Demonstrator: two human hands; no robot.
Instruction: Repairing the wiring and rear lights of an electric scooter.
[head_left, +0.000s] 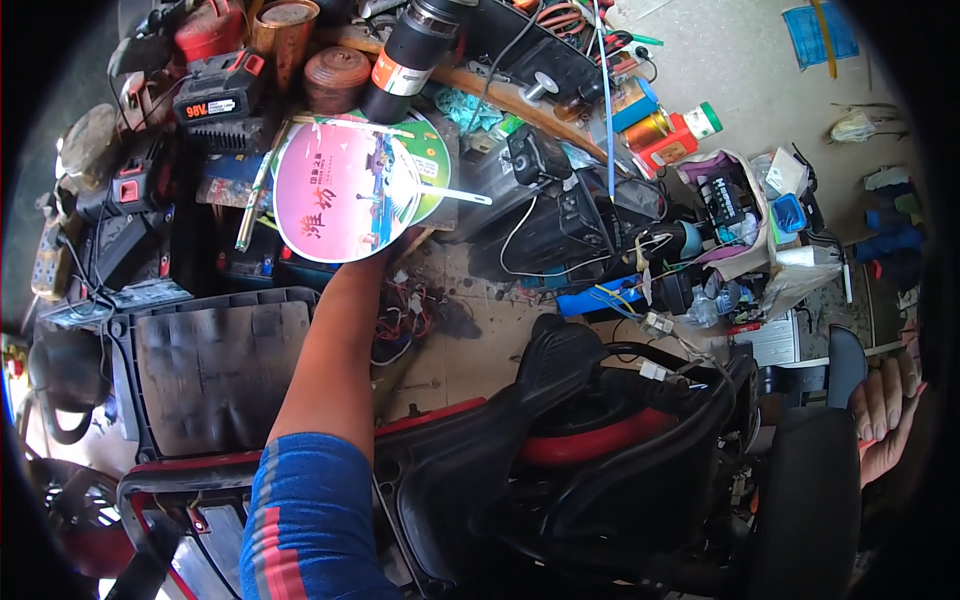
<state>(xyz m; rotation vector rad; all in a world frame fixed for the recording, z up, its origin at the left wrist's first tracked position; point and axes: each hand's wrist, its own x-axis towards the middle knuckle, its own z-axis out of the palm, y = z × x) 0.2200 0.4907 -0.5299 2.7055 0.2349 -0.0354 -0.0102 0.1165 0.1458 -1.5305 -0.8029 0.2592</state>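
Note:
My left hand (385, 258) reaches forward over the cluttered bench and is shut on the handle end of a round pink hand fan (335, 190), which covers most of the fingers. A second green fan (428, 160) with a white handle lies under it. My right hand (886, 412) is at the far right, fingers curled over the edge of a black tyre (812, 500). Between my arms sits a black and red scooter body (560, 440) with its seat well showing.
A black seat pan (215, 365) lies left of my arm. Battery packs (218, 95), a black cylinder (410, 55), round tins (336, 78), wires (405, 310), a black motor unit (560, 225) and a bag of parts (735, 205) crowd the bench and floor.

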